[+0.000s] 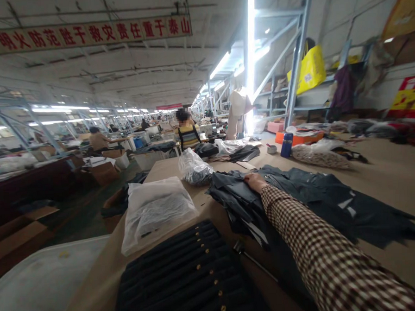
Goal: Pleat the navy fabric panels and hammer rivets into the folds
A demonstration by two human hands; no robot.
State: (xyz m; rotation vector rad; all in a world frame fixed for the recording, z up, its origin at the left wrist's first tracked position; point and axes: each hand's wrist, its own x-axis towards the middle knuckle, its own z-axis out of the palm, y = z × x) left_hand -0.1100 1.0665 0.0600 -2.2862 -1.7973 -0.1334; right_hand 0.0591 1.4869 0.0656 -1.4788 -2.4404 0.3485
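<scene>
My right hand (255,181), in a brown-and-white checked sleeve, reaches across the table from the lower right. Its fingers are closed on the edge of a pile of dark grey cut fabric pieces (239,195). More dark fabric (321,200) spreads out to the right of the forearm, with small white patches on it. Nearer to me lies a row of overlapping black cloth pieces (165,280) with gold-coloured metal fittings down one side. Between these and the fabric pile is a thin metal rod-like tool (256,260). My left hand is out of the picture.
A white plastic bag (158,209) and a clear bag (195,167) lie on the brown tabletop (95,277). Farther back stand a blue bottle (286,145) and an orange tray (311,137). Cardboard boxes (17,235) sit at the left. Several people work beyond.
</scene>
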